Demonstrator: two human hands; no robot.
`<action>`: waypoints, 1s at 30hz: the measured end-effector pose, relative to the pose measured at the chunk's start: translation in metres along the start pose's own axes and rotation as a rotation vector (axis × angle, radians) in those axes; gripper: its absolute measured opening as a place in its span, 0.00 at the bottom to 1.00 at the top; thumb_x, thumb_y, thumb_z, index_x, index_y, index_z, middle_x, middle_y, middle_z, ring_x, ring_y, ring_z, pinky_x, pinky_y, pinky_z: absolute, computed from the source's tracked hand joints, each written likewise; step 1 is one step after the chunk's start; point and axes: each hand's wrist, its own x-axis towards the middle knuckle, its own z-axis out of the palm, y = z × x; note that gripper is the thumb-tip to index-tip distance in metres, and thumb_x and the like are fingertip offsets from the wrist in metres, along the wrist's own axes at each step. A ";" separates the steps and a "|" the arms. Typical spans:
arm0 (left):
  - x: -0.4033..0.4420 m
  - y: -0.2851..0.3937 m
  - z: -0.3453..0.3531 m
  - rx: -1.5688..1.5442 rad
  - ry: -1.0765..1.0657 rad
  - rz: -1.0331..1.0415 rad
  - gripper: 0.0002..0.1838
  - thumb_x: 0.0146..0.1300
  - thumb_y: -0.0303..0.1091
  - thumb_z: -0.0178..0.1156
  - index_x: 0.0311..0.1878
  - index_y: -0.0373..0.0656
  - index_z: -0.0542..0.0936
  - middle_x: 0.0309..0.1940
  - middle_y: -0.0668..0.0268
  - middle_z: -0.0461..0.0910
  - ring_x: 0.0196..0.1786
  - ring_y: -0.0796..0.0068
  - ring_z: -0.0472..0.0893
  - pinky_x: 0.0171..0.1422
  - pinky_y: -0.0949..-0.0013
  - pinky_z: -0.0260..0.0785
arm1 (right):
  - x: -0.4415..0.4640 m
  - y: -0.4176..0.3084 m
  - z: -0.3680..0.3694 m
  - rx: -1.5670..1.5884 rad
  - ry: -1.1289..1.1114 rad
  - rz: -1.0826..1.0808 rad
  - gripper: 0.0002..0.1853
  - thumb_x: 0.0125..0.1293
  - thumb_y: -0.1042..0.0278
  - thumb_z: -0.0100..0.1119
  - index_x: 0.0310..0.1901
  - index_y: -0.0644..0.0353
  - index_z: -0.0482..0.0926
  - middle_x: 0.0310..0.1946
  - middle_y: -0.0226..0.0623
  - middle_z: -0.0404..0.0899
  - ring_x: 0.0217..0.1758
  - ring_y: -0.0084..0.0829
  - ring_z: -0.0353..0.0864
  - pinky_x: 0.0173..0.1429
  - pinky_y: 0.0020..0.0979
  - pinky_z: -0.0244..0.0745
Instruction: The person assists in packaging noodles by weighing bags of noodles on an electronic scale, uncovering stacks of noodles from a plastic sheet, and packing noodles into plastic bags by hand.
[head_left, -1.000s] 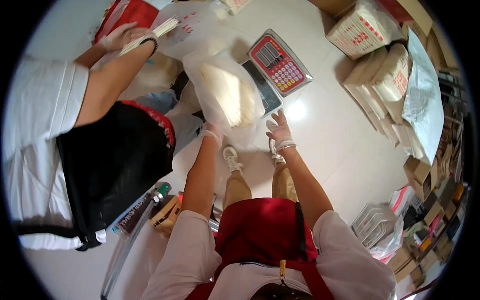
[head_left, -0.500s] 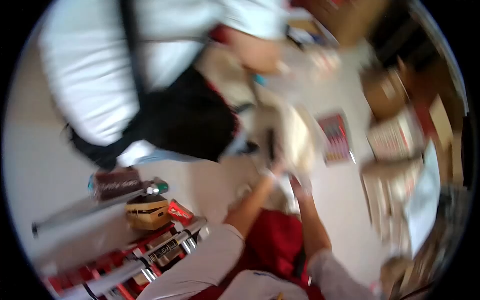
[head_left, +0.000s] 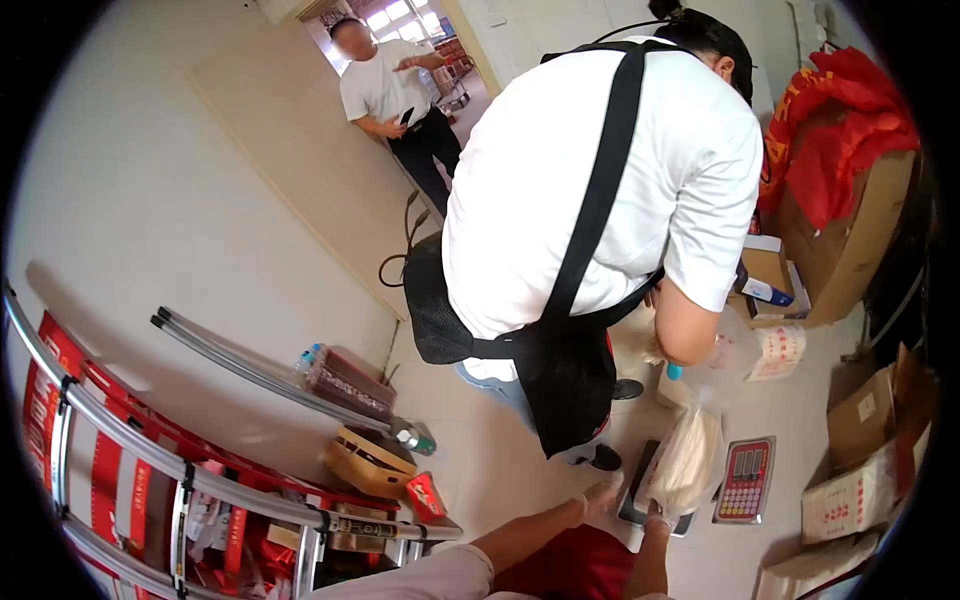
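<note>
A clear plastic bag of pale, thin sticks lies over the black scale platform, beside the red keypad and display unit. My right hand, in a thin clear glove, is closed on the near end of the bag. To the left of the platform is my left hand, also gloved, its fingers stretched out and apart from the bag. The bag's far end reaches toward the bent co-worker, whose hands are mostly hidden.
Another person stands by the doorway holding a dark object. A metal ladder and red packages lie at left, near a cardboard box. Wrapped packs and cartons are at right. Red cloth drapes over a large carton.
The view has swung up and left, bringing the doorway, second person and ladder into sight. My left hand has come away from the bag; my right hand has taken hold of its near end.
</note>
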 end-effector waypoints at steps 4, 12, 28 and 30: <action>0.005 -0.021 -0.027 0.188 -0.095 -0.002 0.36 0.53 0.65 0.28 0.56 0.46 0.57 0.47 0.64 0.66 0.48 0.65 0.66 0.49 0.61 0.59 | 0.002 0.004 -0.008 -0.257 0.097 -0.028 0.22 0.53 0.51 0.44 0.43 0.59 0.71 0.40 0.44 0.72 0.43 0.39 0.72 0.48 0.34 0.65; -0.004 0.010 -0.008 -0.044 -0.018 -0.138 0.36 0.52 0.62 0.39 0.58 0.46 0.56 0.54 0.63 0.60 0.51 0.70 0.64 0.57 0.67 0.53 | 0.011 0.009 -0.017 -0.216 -0.007 -0.187 0.25 0.53 0.46 0.42 0.50 0.52 0.65 0.48 0.37 0.68 0.49 0.35 0.68 0.49 0.33 0.65; -0.001 0.001 -0.001 -0.011 0.018 -0.280 0.36 0.52 0.62 0.37 0.56 0.44 0.59 0.54 0.66 0.60 0.54 0.72 0.61 0.55 0.73 0.52 | 0.029 0.010 -0.023 -0.146 -0.133 0.061 0.27 0.50 0.52 0.52 0.47 0.64 0.64 0.45 0.39 0.69 0.44 0.32 0.69 0.43 0.31 0.66; -0.010 0.003 0.002 -0.050 0.048 -0.227 0.35 0.53 0.62 0.36 0.57 0.44 0.58 0.54 0.67 0.60 0.54 0.73 0.61 0.56 0.72 0.51 | 0.028 0.018 -0.016 -0.147 -0.185 0.107 0.28 0.49 0.53 0.54 0.47 0.65 0.64 0.45 0.39 0.69 0.44 0.32 0.69 0.43 0.31 0.66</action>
